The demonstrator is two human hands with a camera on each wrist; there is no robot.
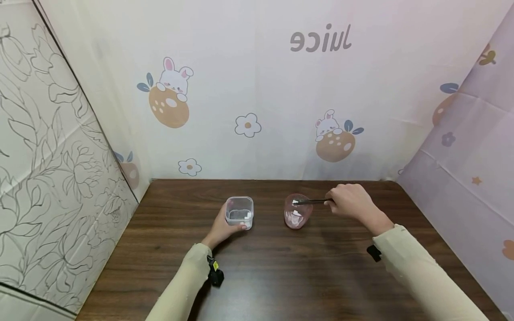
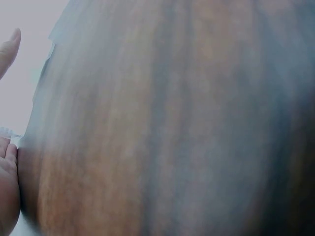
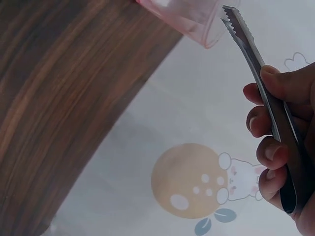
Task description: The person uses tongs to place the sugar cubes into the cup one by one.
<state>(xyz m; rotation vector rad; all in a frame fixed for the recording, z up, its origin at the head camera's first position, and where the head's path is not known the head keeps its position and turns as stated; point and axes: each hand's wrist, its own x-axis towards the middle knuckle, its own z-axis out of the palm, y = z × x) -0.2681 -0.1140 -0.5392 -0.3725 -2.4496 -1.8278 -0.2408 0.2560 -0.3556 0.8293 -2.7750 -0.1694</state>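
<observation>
My left hand (image 1: 221,227) holds a clear square plastic container (image 1: 251,208) by its side, thumb in front, fingers partly hidden behind it. A few small white pieces (image 1: 247,215) lie inside. To the right stands a pinkish see-through cup (image 1: 287,215) with several white pieces (image 1: 295,219) in it. My right hand (image 1: 350,199) grips metal tongs (image 3: 257,71), whose serrated tips are at the cup's mouth. A white piece (image 1: 295,202) shows at the tips; whether they pinch it is unclear. Only part of my left hand (image 2: 7,187) appears in the left wrist view.
Both containers stand on a dark wood-grain table (image 1: 273,276). A printed cloth (image 1: 257,89) with rabbits and fruit hangs along the table's back edge, and further sheets close off the left and right sides. Black wrist cameras (image 1: 216,272) sit on both sleeves.
</observation>
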